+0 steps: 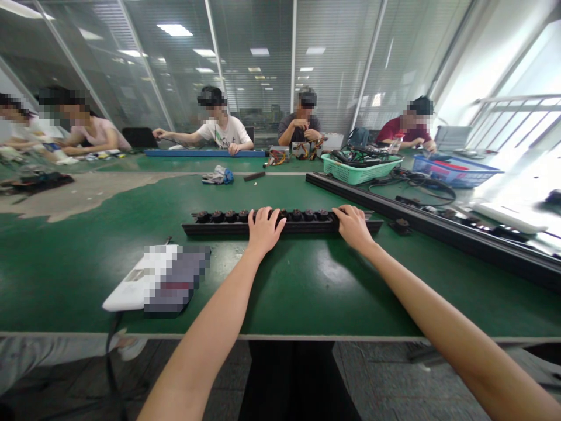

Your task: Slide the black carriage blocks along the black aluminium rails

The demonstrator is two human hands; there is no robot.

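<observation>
A long black strip (228, 227) with a row of several dark round sockets lies across the green table (307, 286) in front of me. My left hand (264, 229) rests on its middle, fingers spread and lying over the strip. My right hand (353, 225) rests on the strip's right part, fingers curled down over the top of it. Neither hand lifts anything.
A white device with a cable (131, 289) lies near the front left edge. A long black rail (438, 225) runs diagonally at the right. Behind are a green basket (359, 169), a blue basket (456, 172), a rag (218, 175), and several seated people at work.
</observation>
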